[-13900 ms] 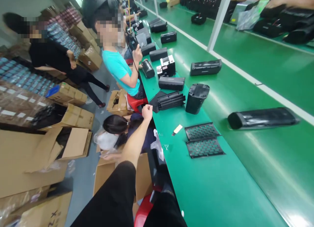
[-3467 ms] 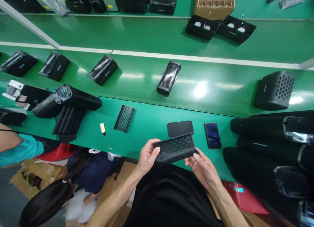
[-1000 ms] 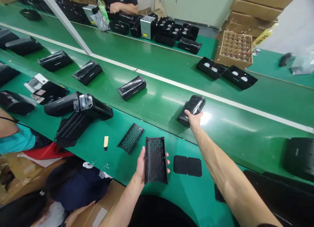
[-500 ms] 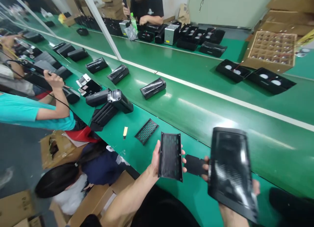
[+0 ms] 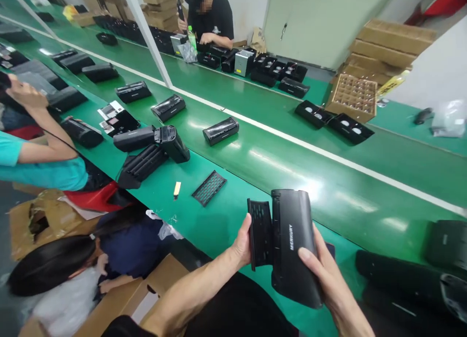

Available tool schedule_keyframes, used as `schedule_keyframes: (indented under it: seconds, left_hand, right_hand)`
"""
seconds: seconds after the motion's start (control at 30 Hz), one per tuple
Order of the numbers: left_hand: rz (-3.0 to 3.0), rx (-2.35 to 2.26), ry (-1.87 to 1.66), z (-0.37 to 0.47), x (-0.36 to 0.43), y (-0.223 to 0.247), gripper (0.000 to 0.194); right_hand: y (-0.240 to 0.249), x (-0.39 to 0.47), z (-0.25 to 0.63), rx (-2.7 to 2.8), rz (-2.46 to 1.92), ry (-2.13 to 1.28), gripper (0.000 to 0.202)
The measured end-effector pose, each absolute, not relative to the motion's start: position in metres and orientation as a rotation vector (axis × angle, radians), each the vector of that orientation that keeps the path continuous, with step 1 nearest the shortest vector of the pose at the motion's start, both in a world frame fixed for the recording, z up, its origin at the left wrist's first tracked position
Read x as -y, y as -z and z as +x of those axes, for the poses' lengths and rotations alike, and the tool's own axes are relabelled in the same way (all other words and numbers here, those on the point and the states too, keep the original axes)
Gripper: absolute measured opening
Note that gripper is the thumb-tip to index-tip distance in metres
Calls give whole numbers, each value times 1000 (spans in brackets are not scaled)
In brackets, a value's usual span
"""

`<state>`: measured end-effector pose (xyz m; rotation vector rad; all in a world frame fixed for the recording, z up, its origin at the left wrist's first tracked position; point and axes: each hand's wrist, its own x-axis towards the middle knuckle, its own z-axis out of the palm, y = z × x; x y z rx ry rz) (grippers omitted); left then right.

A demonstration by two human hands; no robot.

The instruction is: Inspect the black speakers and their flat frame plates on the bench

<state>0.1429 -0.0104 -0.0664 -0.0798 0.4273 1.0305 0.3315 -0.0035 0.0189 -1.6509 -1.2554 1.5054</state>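
Observation:
My left hand [image 5: 242, 244] is closed on a black perforated grille panel [image 5: 260, 230], held nearly edge-on with its inner side facing right. My right hand [image 5: 328, 274] grips a black speaker housing [image 5: 292, 210] marked MERKURY, thumb on its front and fingers along its right side. The housing stands tilted, its left edge right beside the panel; whether the two touch I cannot tell. A second grille panel [image 5: 209, 188] lies on the green bench to the left, near a small yellow-and-dark piece [image 5: 177, 190].
Stacked black housings [image 5: 146, 157] sit on the bench at left, and more speakers [image 5: 221, 131] lie on the green conveyor [image 5: 270, 157]. Dark housings [image 5: 401, 274] stand at lower right. Co-workers are at left [image 5: 44, 157] and across the line [image 5: 215, 21]. An open carton [image 5: 146, 298] is below.
The speaker housing has moved left and turned, so its lettered face now shows. The grille panel has turned edge-on and the two are now side by side. My view has shifted right.

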Motion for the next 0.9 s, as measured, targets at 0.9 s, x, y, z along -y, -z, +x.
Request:
schedule_keyframes:
  seconds: [0.9]
  left_hand:
    - [26,-417,-1126,165,18,65,88]
  right_hand:
    - [-25,5,301,1790,-2071,-1209,115]
